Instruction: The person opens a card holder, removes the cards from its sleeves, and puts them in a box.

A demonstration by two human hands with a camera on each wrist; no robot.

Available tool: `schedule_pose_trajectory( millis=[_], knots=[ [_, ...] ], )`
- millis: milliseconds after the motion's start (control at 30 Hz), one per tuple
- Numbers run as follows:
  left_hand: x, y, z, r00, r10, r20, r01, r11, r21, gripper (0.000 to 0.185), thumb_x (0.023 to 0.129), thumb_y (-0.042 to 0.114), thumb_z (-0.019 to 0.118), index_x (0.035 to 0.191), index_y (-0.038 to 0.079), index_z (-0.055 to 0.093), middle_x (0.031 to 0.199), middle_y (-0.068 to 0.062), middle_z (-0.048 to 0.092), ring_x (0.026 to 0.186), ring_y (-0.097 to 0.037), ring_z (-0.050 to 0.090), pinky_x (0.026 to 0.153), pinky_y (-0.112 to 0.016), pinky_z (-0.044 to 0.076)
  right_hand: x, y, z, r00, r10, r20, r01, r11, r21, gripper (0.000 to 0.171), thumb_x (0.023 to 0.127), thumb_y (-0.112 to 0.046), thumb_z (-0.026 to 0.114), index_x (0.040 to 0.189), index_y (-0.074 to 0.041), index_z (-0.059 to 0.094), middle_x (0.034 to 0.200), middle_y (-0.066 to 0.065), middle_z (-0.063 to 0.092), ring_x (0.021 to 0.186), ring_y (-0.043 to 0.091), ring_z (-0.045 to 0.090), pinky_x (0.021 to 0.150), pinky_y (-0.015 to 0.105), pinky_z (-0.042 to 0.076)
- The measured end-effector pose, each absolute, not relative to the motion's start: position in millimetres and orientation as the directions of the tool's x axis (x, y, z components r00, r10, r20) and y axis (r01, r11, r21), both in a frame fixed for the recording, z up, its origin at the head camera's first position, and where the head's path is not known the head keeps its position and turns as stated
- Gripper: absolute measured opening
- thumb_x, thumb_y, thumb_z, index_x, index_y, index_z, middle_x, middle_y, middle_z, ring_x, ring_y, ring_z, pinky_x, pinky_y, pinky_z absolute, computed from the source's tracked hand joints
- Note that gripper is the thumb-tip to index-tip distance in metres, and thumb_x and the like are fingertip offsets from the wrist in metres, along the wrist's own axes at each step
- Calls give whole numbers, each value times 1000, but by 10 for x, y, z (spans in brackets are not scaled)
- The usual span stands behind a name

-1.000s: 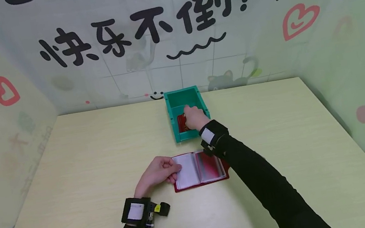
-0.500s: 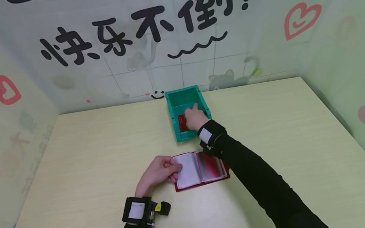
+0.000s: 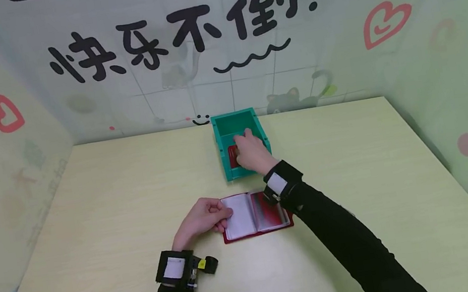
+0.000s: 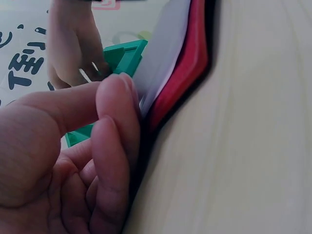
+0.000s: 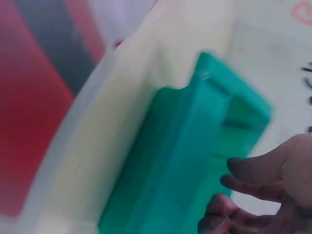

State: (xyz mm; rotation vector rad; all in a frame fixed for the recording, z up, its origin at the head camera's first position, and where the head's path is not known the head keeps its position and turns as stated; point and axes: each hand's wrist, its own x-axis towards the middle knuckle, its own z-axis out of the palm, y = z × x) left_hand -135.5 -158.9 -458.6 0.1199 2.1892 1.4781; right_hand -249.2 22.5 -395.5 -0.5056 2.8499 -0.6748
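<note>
An open red card holder (image 3: 256,220) lies on the table in front of me. My left hand (image 3: 219,218) pinches its left-hand white page, thumb on top; the left wrist view shows that hand (image 4: 114,122) close against the card holder (image 4: 190,58). My right hand (image 3: 247,148) reaches down into a green bin (image 3: 220,140) just behind the holder. A red card (image 3: 232,156) lies in the bin beside the thumb. In the right wrist view the right hand (image 5: 243,195) has loosely curled fingers over the bin (image 5: 195,161), with nothing showing between them.
The pale wooden table (image 3: 109,196) is walled in by printed panels at the back and on both sides. The green bin stands near the back wall at the centre. Both forearms wear black sleeves and wrist-mounted cameras.
My right wrist has drawn back a little toward me and to the right while the hand stays in the bin. The left hand and card holder have not moved.
</note>
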Motion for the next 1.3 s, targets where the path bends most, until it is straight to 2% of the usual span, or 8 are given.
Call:
schedule_pose_trajectory(
  millis=[100,200,300,400,600,867,1133,1300],
  knots=[
    [-1360,-1596,-4575,-878,337,-340,-185,415,891,19,98,14,65,86,-1,66,62,3,64,54,-8,60,55,-20,53,-2256,348,-3863,-904,-427,-31,-348,774,-528,28,100,-14,60,123,0,64,118,19,63,101,28,59,84,39,56],
    [-1362,-1595,-4563,-877,327,-352,-199,419,886,19,98,15,65,86,-1,66,63,3,64,55,-8,60,56,-20,53,-2007,515,-3828,-860,-502,-87,-366,727,-581,29,97,-17,67,121,-1,67,110,15,67,96,25,59,78,34,56],
    [-1364,-1594,-4563,-875,325,-358,-207,418,885,20,97,16,65,87,-2,65,63,2,64,55,-8,61,56,-20,53,-1816,697,-3877,-804,-557,-209,-345,722,-601,42,92,-20,73,129,-2,62,113,15,65,96,24,59,76,30,56],
    [-1361,-1585,-4571,-874,322,-363,-214,417,883,19,97,15,66,88,-2,66,63,2,64,55,-8,60,56,-20,52,-1699,877,-3971,-773,-552,-313,-293,748,-595,57,87,-20,79,137,-4,55,119,16,59,103,24,57,81,33,58],
    [-1346,-1574,-4576,-876,306,-373,-223,429,875,18,97,15,66,88,-1,66,64,1,64,55,-8,60,56,-19,53,-1629,1126,-4190,-825,-478,-302,-222,766,-604,69,82,-19,84,141,-6,51,121,19,51,109,28,53,86,40,59],
    [-1346,-1580,-4555,-880,314,-356,-207,422,883,19,97,15,66,89,-2,65,63,2,64,55,-8,60,56,-19,52,-1627,1185,-4389,-872,-447,-201,-219,723,-656,64,81,-27,85,136,-8,58,112,16,53,104,26,52,80,34,55],
    [-1331,-1586,-4526,-881,312,-357,-209,420,883,20,97,15,67,91,-4,66,63,2,63,54,-8,60,55,-19,52,-1618,1151,-4442,-891,-415,-184,-197,718,-667,61,81,-30,85,134,-12,61,113,13,53,104,26,52,79,33,56],
    [-1330,-1579,-4536,-880,313,-358,-211,419,883,20,97,16,66,91,-3,66,62,2,63,54,-8,60,55,-20,52,-1618,1155,-4455,-895,-415,-163,-206,709,-674,59,80,-30,86,131,-13,62,109,12,52,101,25,51,74,29,51]
  ],
)
